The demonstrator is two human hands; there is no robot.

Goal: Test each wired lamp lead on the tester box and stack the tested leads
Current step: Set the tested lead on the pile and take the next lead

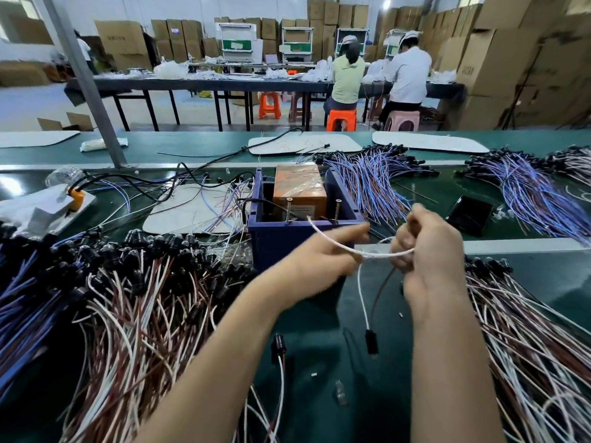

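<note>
The tester box [275, 238] is a dark blue open box holding an orange block and two upright screws. Just in front of it, my left hand [323, 260] and my right hand [428, 251] hold one lamp lead [364, 298] between them. Its white wire runs up from my left fingers toward a screw on the box. A white and a brown wire hang down from my hands to a black lamp holder [371, 342] above the mat. My right hand's fingers are curled round the wire ends.
A large heap of white-and-brown leads [128, 298] fills the left. Another pile [527, 330] lies at the right. Blue-wired bundles [377, 180] lie behind the box. A black phone [470, 214] sits right of it. One loose lead [278, 350] lies near my left forearm.
</note>
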